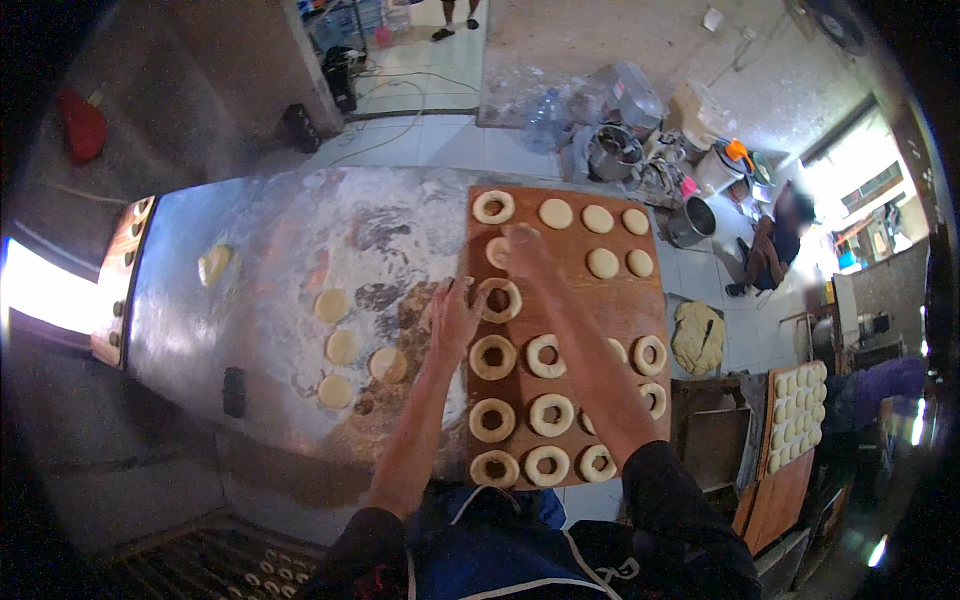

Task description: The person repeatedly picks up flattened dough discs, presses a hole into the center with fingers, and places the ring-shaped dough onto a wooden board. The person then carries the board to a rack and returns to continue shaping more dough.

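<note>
My right hand (522, 248) is closed over the far part of a wooden board (625, 305), against a pale dough disc (496, 253). Whatever its fingers hold is hidden and blurred. At the board's left edge, my left hand (456, 318) has its fingers stretched out and apart, close beside a dough ring (503, 300). More dough rings (492, 357) lie in rows on the near part of the board, some behind my right forearm. Several uncut dough discs (598, 219) lie at its far right.
The floured metal table (270, 290) carries loose dough discs (343, 347) and a dough lump (214, 265). Right of it are a large dough slab (698, 338) and another board (780, 500) of dough pieces. A metal pot (691, 222) stands on the floor near a seated person (775, 245).
</note>
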Action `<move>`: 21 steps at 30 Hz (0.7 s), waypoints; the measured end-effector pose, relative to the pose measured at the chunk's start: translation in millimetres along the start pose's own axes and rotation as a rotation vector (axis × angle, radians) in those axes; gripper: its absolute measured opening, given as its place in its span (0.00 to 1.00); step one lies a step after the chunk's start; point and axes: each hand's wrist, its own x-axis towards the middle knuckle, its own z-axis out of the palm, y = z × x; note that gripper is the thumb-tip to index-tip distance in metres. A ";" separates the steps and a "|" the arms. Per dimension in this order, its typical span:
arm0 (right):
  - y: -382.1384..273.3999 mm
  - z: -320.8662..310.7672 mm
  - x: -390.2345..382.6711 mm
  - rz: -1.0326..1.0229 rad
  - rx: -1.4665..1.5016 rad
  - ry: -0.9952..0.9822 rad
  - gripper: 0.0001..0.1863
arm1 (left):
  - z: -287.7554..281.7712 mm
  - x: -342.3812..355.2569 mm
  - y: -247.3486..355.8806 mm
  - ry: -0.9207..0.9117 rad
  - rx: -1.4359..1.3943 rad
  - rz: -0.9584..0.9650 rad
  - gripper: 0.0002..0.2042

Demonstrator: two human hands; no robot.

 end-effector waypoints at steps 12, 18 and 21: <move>-158.8 55.5 61.5 -0.001 0.486 -0.116 0.19 | -142.0 -53.9 -77.5 0.118 -0.240 -0.164 0.08; -191.2 72.7 78.3 0.086 -0.058 -0.022 0.18 | -178.9 -57.3 -114.5 0.126 -0.248 -0.137 0.08; -205.3 50.0 55.7 0.035 0.342 -0.041 0.16 | -174.3 -43.4 -126.3 0.104 -0.321 -0.191 0.10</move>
